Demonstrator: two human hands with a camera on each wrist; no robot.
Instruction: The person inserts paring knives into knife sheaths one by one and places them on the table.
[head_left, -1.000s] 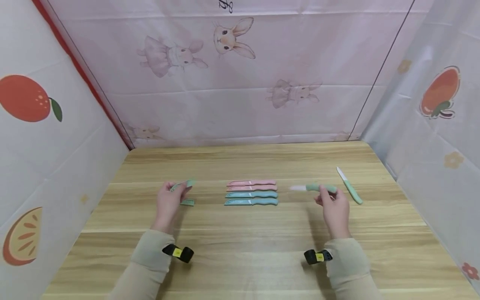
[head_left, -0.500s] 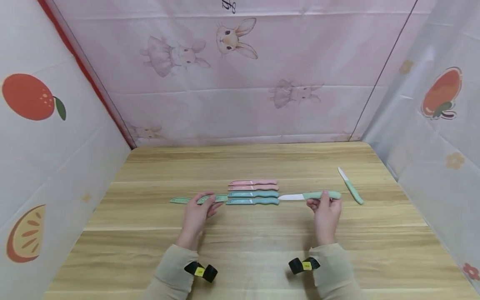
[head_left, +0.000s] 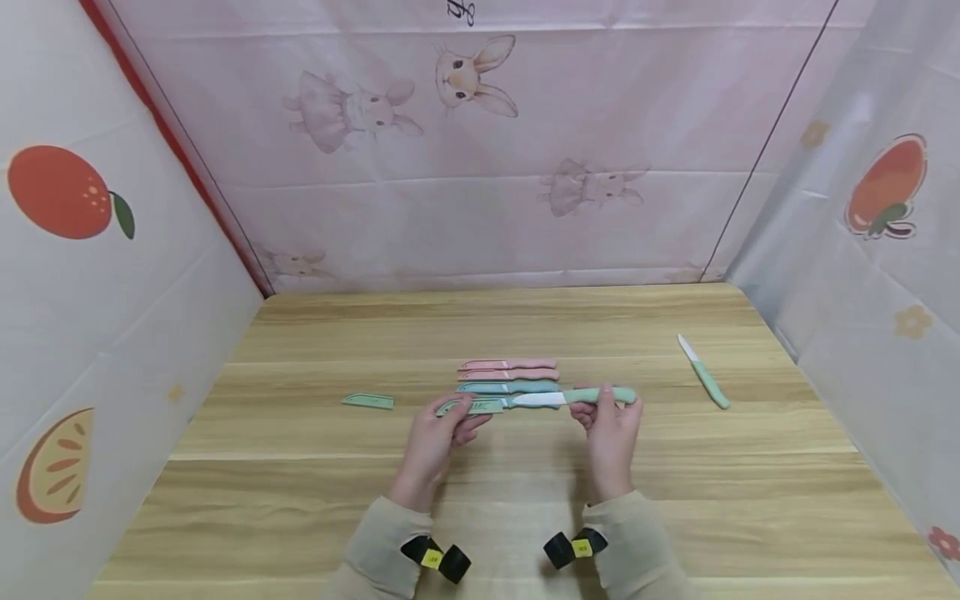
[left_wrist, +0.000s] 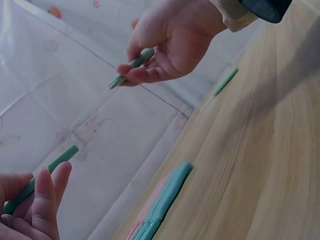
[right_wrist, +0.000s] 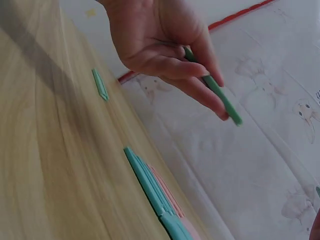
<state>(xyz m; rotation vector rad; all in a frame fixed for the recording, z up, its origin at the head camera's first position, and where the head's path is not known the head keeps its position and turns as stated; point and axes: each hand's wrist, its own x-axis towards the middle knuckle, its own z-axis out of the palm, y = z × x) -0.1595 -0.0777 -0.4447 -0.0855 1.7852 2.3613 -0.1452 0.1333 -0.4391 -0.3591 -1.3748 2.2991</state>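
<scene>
My left hand [head_left: 435,446] pinches a light green knife sheath [head_left: 486,407], its mouth pointing right. Opposite it, my right hand [head_left: 611,446] grips a paring knife by its green handle [head_left: 577,395]; the white blade [head_left: 536,400] points left at the sheath's mouth. In the left wrist view a small gap shows between the blade tip and the sheath [left_wrist: 67,155]. Both are held up above the table, overlapping the nearer blue sheathed knife [head_left: 551,407] in the head view. In the right wrist view the right hand is mostly cut off at the edge.
Two pink sheathed knives [head_left: 510,370] and two blue sheathed knives [head_left: 510,387] lie in a stacked row mid-table. A second green sheath [head_left: 367,402] lies at left. Another bare green knife [head_left: 705,379] lies at right. Printed curtains [head_left: 480,225] surround the wooden table [head_left: 502,325].
Both hands have moved inward, the left bringing the sheath to the right and the right bringing the knife to the left. Blade tip and sheath mouth are now close together.
</scene>
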